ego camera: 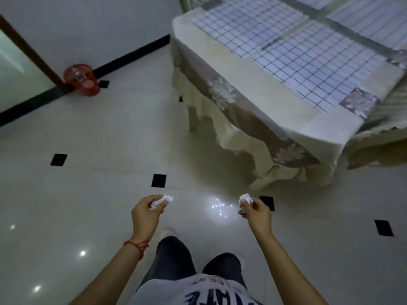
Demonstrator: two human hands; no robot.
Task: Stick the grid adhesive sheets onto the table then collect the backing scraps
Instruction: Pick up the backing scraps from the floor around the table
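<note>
Nearest the camera, above the person's legs, the left hand pinches a crumpled white scrap in curled fingers, and the right hand grips another scrap the same way, both held over the glossy floor. Either wad could slip from so light a pinch and drop onto the tiles, where white paper would be hard to spot against the glare. Farther off, the sheets lie stuck on the table; a red bin sits well apart by the wall, likely the drop point.
</note>
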